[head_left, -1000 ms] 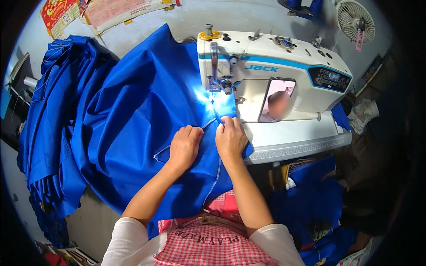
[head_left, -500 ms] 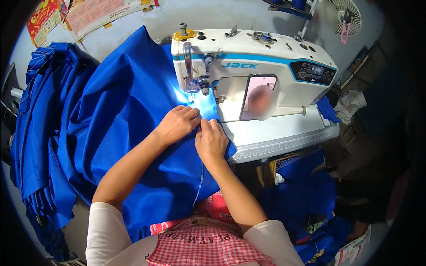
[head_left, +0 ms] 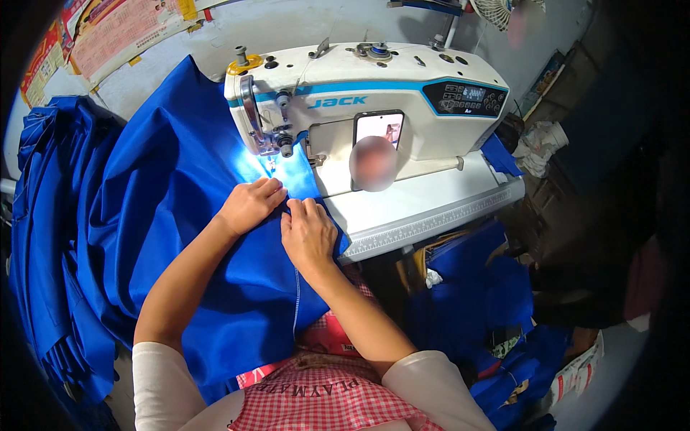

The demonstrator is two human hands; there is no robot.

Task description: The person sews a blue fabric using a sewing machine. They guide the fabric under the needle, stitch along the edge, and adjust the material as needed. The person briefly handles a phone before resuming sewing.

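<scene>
A white sewing machine (head_left: 374,108) stands at twelve o'clock on a pale table (head_left: 431,208), whose front edge carries a ruled strip running toward three o'clock. A phone (head_left: 379,129) leans against the machine's body. Bright blue fabric (head_left: 165,215) spreads from the needle area out to nine o'clock and down over the table's near edge to six o'clock, with a line of light stitching running along it toward the person's lap.

The left hand (head_left: 250,205) lies flat on the fabric just below the presser foot, fingers together, pressing the cloth down rather than clamping it. The right hand (head_left: 309,233) rests just beside it at its four o'clock, palm down on the fabric, the grip likewise flat, fingertips toward the needle.

At nine o'clock more blue cloth (head_left: 43,237) hangs in folds. At eleven o'clock printed papers (head_left: 108,36) are stuck to the grey wall. At four o'clock further blue pieces (head_left: 481,287) lie heaped below the table, and at two o'clock a white crumpled rag (head_left: 539,144) sits beyond the machine.
</scene>
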